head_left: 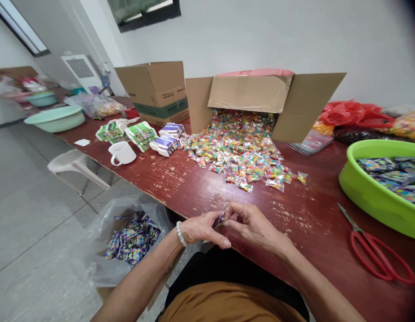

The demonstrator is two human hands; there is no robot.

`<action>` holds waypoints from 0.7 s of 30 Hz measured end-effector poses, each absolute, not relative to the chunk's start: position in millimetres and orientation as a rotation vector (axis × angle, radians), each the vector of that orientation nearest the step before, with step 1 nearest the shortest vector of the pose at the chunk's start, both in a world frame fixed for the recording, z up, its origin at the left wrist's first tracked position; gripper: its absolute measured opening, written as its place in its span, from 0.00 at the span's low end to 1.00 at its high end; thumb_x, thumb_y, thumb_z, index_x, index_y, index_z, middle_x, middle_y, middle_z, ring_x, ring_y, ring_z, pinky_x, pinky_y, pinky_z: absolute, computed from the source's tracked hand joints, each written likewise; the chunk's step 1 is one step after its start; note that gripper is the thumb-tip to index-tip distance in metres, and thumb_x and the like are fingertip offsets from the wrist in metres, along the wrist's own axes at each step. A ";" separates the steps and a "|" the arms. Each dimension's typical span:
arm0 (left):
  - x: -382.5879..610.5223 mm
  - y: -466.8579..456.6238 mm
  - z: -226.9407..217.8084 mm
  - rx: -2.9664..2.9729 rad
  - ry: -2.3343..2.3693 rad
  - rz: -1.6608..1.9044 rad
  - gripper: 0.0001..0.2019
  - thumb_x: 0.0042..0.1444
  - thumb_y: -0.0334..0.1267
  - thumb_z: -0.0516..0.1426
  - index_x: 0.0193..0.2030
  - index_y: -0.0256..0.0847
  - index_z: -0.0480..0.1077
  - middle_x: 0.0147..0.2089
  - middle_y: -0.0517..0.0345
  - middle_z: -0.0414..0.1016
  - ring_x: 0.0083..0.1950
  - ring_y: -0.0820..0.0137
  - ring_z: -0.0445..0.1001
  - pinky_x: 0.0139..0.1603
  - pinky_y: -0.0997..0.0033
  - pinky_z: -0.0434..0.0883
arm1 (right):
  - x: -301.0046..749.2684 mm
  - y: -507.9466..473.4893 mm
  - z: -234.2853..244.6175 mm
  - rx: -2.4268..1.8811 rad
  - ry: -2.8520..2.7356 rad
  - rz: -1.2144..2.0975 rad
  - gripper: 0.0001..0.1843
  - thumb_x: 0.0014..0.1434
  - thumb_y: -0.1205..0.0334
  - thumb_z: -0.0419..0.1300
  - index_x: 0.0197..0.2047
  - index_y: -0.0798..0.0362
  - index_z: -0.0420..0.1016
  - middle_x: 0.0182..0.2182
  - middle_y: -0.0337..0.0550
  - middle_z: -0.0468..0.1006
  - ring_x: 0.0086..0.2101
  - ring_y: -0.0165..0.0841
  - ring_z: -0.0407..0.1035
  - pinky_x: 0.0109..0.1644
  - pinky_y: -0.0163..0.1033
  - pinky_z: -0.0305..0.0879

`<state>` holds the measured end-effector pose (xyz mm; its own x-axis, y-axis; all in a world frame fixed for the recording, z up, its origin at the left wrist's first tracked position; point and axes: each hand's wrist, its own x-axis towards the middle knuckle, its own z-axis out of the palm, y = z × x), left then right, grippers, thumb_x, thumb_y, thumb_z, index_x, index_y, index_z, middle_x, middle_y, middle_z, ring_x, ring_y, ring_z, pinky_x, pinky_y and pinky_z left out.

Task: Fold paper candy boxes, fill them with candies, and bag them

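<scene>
My left hand [202, 229] and my right hand [250, 223] meet at the near edge of the red wooden table [180, 183]. Both are closed in a pinch on a small purple packet [221, 219] held between them; most of the packet is hidden by the fingers. A bead bracelet circles my left wrist. Beyond the hands a heap of small colourful candy packets [241, 154] spills out of a cardboard box lying on its side [257, 96].
Red scissors [378, 252] lie at the right, beside a green basin [368, 192] of purple packets. A plastic-lined box of purple packets [132, 241] sits on the floor at the left. A white mug [122, 153], packet stacks [140, 134] and another carton [157, 91] stand further back.
</scene>
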<state>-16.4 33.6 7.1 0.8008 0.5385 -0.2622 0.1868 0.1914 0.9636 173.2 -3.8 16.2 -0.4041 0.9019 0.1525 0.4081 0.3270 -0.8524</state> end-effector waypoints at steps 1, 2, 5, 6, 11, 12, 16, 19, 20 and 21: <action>-15.2 34.2 6.7 1.417 0.675 0.303 0.17 0.40 0.39 0.68 0.37 0.39 0.72 0.31 0.61 0.69 0.32 0.72 0.66 0.35 0.73 0.65 | 174.5 -5.8 16.6 -1.141 -1.980 1.041 0.02 0.59 0.66 0.56 0.35 0.51 0.70 0.28 0.35 0.75 0.28 0.29 0.67 0.32 0.33 0.60; -13.7 34.7 6.0 1.453 0.710 0.332 0.18 0.38 0.38 0.68 0.37 0.39 0.71 0.30 0.63 0.68 0.32 0.72 0.65 0.35 0.74 0.65 | 175.8 -7.9 17.4 -1.140 -2.004 1.066 0.03 0.58 0.67 0.57 0.37 0.51 0.69 0.30 0.36 0.76 0.29 0.30 0.67 0.32 0.33 0.61; -8.4 35.9 4.3 1.547 0.824 0.370 0.17 0.35 0.34 0.68 0.34 0.38 0.71 0.29 0.65 0.67 0.30 0.74 0.64 0.31 0.76 0.63 | 177.3 -14.2 21.5 -1.153 -2.040 1.072 0.12 0.53 0.68 0.60 0.42 0.51 0.66 0.35 0.38 0.76 0.32 0.32 0.68 0.35 0.34 0.63; -7.2 36.2 4.1 1.555 0.866 0.394 0.15 0.35 0.33 0.67 0.33 0.37 0.71 0.29 0.65 0.67 0.29 0.75 0.63 0.30 0.76 0.63 | 176.6 -16.0 22.7 -1.146 -2.044 1.056 0.15 0.52 0.68 0.60 0.45 0.51 0.66 0.36 0.39 0.76 0.34 0.33 0.69 0.37 0.35 0.64; -5.6 30.8 3.6 1.489 0.974 0.538 0.10 0.48 0.40 0.62 0.31 0.35 0.69 0.27 0.61 0.69 0.27 0.74 0.67 0.29 0.75 0.65 | 169.7 -15.7 13.5 -1.207 -1.780 0.742 0.24 0.55 0.66 0.59 0.56 0.49 0.64 0.49 0.48 0.72 0.41 0.37 0.69 0.45 0.42 0.66; -4.8 28.0 2.6 1.444 0.954 0.533 0.12 0.50 0.43 0.61 0.31 0.35 0.69 0.26 0.59 0.70 0.26 0.73 0.68 0.28 0.73 0.66 | 168.7 -14.0 8.9 -1.251 -1.674 0.744 0.24 0.56 0.63 0.59 0.56 0.49 0.64 0.47 0.48 0.73 0.37 0.36 0.70 0.41 0.41 0.67; 1.9 17.1 -3.4 1.120 0.826 0.513 0.18 0.50 0.49 0.62 0.38 0.35 0.71 0.29 0.52 0.75 0.26 0.67 0.74 0.27 0.69 0.70 | 166.3 -8.2 -2.8 -1.234 -1.489 1.096 0.14 0.61 0.53 0.56 0.44 0.52 0.74 0.30 0.42 0.75 0.24 0.31 0.67 0.29 0.36 0.64; 6.4 13.5 -4.8 1.146 0.854 0.621 0.16 0.47 0.45 0.65 0.36 0.34 0.72 0.31 0.53 0.76 0.31 0.68 0.75 0.32 0.72 0.71 | 166.3 -7.6 1.8 -1.260 -1.436 1.054 0.17 0.62 0.51 0.54 0.31 0.54 0.74 0.27 0.41 0.74 0.27 0.32 0.67 0.32 0.35 0.63; 7.2 12.4 -4.0 1.187 0.874 0.682 0.15 0.47 0.44 0.65 0.36 0.34 0.72 0.33 0.54 0.76 0.34 0.68 0.75 0.34 0.73 0.71 | 166.7 -7.8 4.7 -1.307 -1.429 0.986 0.17 0.62 0.51 0.54 0.30 0.54 0.73 0.26 0.40 0.74 0.28 0.32 0.67 0.33 0.35 0.62; 7.7 11.0 -2.6 1.214 0.889 0.748 0.14 0.48 0.42 0.65 0.37 0.35 0.71 0.35 0.54 0.76 0.36 0.68 0.75 0.36 0.73 0.72 | 167.2 -8.2 7.4 -1.359 -1.433 0.923 0.17 0.62 0.51 0.54 0.29 0.54 0.72 0.25 0.40 0.74 0.28 0.32 0.67 0.33 0.35 0.61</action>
<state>7.7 11.0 -2.6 0.4701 0.8662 -0.1693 -0.0186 0.2015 0.9793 167.2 -8.2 7.4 0.0388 0.9915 0.1240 0.2970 0.1070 -0.9489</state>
